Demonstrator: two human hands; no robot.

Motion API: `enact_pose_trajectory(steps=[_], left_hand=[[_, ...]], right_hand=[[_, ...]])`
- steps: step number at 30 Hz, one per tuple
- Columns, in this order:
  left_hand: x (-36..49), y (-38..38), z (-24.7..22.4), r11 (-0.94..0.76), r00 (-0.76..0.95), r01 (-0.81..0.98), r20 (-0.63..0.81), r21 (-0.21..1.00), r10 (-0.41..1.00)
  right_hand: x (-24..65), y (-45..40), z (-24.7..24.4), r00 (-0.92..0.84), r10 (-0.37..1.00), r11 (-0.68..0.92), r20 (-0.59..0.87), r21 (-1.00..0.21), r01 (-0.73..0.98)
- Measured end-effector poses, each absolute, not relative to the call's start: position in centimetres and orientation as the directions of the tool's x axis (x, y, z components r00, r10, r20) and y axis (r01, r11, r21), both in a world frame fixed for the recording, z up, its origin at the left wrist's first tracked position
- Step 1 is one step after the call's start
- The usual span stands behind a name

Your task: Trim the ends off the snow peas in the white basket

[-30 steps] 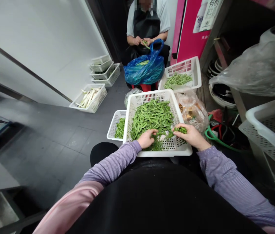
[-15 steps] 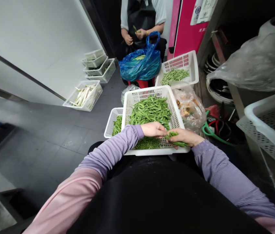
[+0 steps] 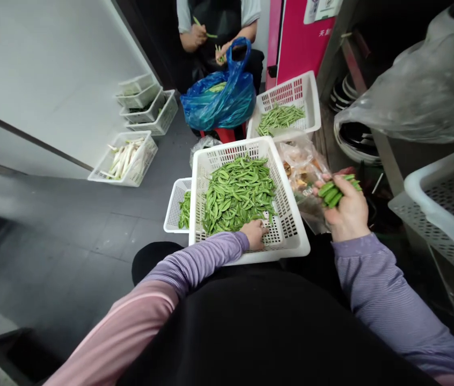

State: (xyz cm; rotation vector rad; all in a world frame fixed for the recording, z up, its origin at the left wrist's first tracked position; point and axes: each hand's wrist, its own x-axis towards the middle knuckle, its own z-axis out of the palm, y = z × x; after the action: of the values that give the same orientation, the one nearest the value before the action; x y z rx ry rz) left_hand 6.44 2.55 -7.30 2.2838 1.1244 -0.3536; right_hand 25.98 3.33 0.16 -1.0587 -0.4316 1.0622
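From my end, the right hand [image 3: 345, 206] grips a bunch of pods [image 3: 332, 194], fingers curled around it, out past the right edge of the white basket [image 3: 298, 251] and beside a clear plastic bag [image 3: 300, 161]. I would hold that bunch firmly enough that none slips, yet lightly, since squeezing could bruise them. The left hand [image 3: 255, 235] reaches in over the near edge, right of its middle, fingers low by the lattice floor; whether they pinch anything I cannot tell. I judge a light fingertip touch best there, lest stray bits get pushed into the slots. The main pile [image 3: 238, 193] heaps toward the basket's far and left edges: flat, slim, curved green pods, against stiff plastic and the bag's crinkled, filmy sheet.
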Motion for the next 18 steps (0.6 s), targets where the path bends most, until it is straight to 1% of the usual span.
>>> enact_pose_trajectory(steps=[2,3,5,7,9,11,13,15,17,18], left_hand=[[7.4,3.4,-9.0,-0.581,0.621,0.778,-0.436,0.240,0.651],[8.0,4.0,-9.7,-0.608,0.625,0.767,-0.453,0.206,0.635],[9.3,4.9,-11.0,-0.640,0.626,0.747,-0.516,0.181,0.585],[10.0,5.5,-11.8,-0.662,0.632,0.728,-0.551,0.180,0.545],[9.7,5.4,-11.9,-0.665,0.660,0.714,-0.525,0.219,0.537],[8.6,4.6,-10.9,-0.641,0.703,0.704,-0.432,0.306,0.565],[7.2,3.4,-9.1,-0.586,0.715,0.693,-0.291,0.420,0.636],[5.9,2.1,-6.8,-0.529,0.687,0.676,-0.181,0.513,0.704],[5.0,0.8,-4.5,-0.503,0.669,0.651,-0.117,0.569,0.734],[4.8,0.3,-3.6,-0.511,0.678,0.631,-0.095,0.584,0.729]], right_hand=[[26.2,3.5,0.0,0.326,0.912,-0.035,-0.249,-0.839,-0.543],[26.1,3.5,-0.1,0.266,0.922,-0.093,-0.280,-0.830,-0.550],[25.7,3.5,-0.3,0.198,0.921,-0.173,-0.335,-0.808,-0.563],[25.4,3.6,-0.4,0.192,0.896,-0.224,-0.401,-0.780,-0.585],[25.3,3.6,-0.5,0.194,0.863,-0.281,-0.466,-0.763,-0.582],[25.0,3.4,-0.7,0.184,0.862,-0.324,-0.473,-0.793,-0.516],[24.6,3.1,-1.0,0.153,0.892,-0.350,-0.425,-0.866,-0.358],[23.9,2.8,-1.2,0.088,0.917,-0.376,-0.389,-0.917,-0.135],[23.1,2.3,-1.4,-0.030,0.914,-0.403,-0.404,-0.915,0.027],[22.7,2.1,-1.3,-0.099,0.903,-0.416,-0.419,-0.908,0.054]])
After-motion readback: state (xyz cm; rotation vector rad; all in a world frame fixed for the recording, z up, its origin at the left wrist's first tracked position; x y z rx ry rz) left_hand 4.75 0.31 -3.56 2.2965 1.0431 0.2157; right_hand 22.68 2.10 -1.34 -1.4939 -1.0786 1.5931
